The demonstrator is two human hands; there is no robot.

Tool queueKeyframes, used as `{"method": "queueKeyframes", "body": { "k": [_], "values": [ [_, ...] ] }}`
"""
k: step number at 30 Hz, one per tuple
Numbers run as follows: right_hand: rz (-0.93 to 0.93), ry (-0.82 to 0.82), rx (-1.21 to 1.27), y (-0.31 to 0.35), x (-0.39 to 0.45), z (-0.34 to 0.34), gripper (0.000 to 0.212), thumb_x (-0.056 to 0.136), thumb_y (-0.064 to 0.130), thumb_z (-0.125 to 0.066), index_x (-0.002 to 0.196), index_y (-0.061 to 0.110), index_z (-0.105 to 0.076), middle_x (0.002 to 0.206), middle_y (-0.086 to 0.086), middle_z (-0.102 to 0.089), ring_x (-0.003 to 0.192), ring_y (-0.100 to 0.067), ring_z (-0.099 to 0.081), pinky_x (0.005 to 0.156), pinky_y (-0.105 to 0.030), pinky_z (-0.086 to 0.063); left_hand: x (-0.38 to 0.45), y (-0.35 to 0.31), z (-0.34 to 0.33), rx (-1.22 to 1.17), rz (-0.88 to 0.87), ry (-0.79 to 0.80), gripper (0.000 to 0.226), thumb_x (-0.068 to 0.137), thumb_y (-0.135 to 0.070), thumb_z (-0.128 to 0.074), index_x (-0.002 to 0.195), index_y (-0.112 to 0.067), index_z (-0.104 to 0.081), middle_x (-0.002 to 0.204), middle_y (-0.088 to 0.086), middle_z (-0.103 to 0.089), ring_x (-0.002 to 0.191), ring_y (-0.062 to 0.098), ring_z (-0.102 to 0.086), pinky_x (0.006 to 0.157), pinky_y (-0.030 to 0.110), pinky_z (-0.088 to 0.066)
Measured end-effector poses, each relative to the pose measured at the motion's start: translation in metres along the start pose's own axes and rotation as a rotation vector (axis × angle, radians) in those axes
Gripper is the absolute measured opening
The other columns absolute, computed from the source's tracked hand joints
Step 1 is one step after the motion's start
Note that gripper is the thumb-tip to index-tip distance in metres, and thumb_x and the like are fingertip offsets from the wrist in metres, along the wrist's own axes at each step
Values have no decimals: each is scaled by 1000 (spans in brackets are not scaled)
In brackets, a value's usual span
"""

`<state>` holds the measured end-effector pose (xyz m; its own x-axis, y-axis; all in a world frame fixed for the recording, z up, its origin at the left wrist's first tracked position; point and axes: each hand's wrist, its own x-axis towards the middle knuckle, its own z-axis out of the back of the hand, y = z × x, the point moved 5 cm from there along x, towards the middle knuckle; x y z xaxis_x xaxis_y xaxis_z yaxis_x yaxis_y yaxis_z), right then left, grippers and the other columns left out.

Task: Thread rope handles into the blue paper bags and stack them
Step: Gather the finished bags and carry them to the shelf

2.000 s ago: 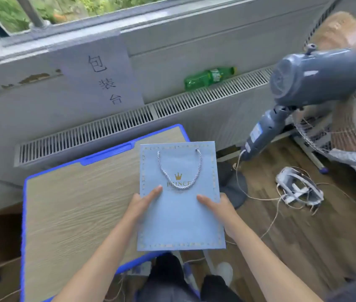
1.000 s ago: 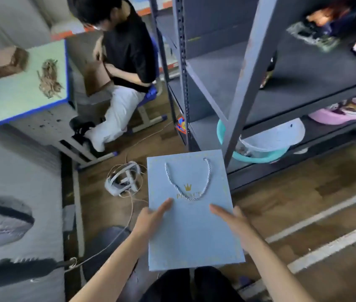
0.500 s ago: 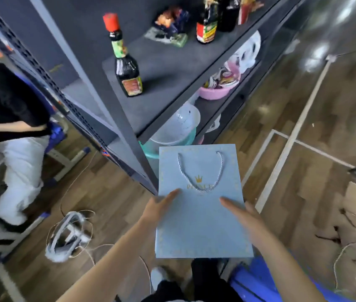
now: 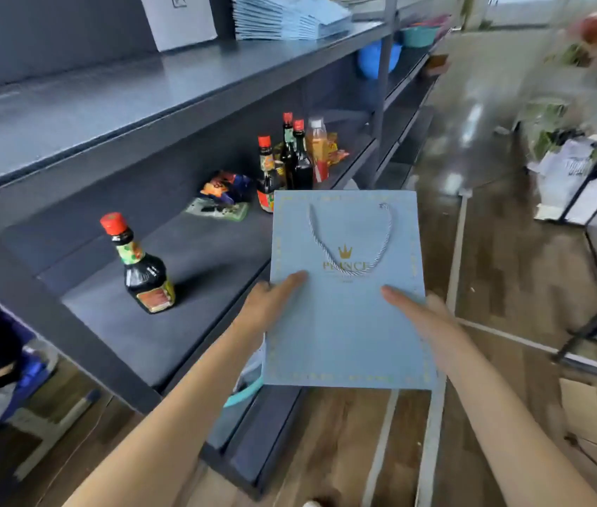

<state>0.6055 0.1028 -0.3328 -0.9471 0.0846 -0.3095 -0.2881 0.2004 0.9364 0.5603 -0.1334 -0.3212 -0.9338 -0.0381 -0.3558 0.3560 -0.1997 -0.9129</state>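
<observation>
Flat blue bag between both hands, left hand and right hand gripping its side edges

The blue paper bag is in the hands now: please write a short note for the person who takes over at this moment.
Left hand: holds the blue paper bag at its left edge, thumb flat on the front.
Right hand: holds the right edge the same way.
The bag is flat, carried in the air in front of the grey shelf unit.
Done: the rope handle is threaded on the front side; the back side is hidden.
Left: lay this bag on the stack of blue bags on the top shelf, probably. Then do the next bag.
</observation>
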Motion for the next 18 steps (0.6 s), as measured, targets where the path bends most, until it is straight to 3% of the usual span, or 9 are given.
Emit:
{"method": "queueKeyframes", "body": {
  "k": [3,7,9,13,16,18],
  "values": [
    [68,-23,-30,42,24,-3,52,63,40,-76,105,9,-69,97,-8,-73,90,-25,-70,86,-42,-54,26,-47,-2,-18,-93,11,36,83,-43,-68,100,-10,-67,96,2,-71,83,18,-69,72,30,-56],
    [156,-25,-37,92,55,-6,53,63,40,-74,107,11,-68,100,-8,-73,92,-26,-70,92,-47,-50,67,-100,-8,-36,-224,44,22,84,-42,-67,83,-20,-65,81,-8,-68,68,7,-66,53,19,-51],
    [186,-45,-26,112,71,-3,49,67,38,-73,108,11,-68,101,-8,-73,93,-26,-70,93,-46,-50,84,-125,-13,-57,-271,69,26,83,-43,-69,89,-18,-67,87,-3,-72,71,10,-68,57,21,-53],
    [267,-72,0,154,102,8,55,61,39,-75,108,11,-68,102,-8,-72,94,-26,-69,93,-47,-50,113,-175,-28,-100,-345,90,62,68,-56,-75,111,-13,-65,100,2,-73,85,20,-72,79,38,-58],
    [319,-35,-4,193,132,17,44,69,34,-71,108,12,-68,103,-8,-72,93,-26,-69,90,-46,-51,132,-215,-39,-90,-402,54,51,79,-49,-71,109,-8,-66,97,5,-73,83,22,-72,77,37,-59],
    [353,25,-19,220,154,23,49,66,36,-70,109,14,-67,103,-7,-72,95,-26,-69,91,-46,-51,145,-242,-45,-102,-428,9,52,79,-50,-69,109,-8,-64,97,5,-73,81,20,-72,71,32,-59]
  ]
}}
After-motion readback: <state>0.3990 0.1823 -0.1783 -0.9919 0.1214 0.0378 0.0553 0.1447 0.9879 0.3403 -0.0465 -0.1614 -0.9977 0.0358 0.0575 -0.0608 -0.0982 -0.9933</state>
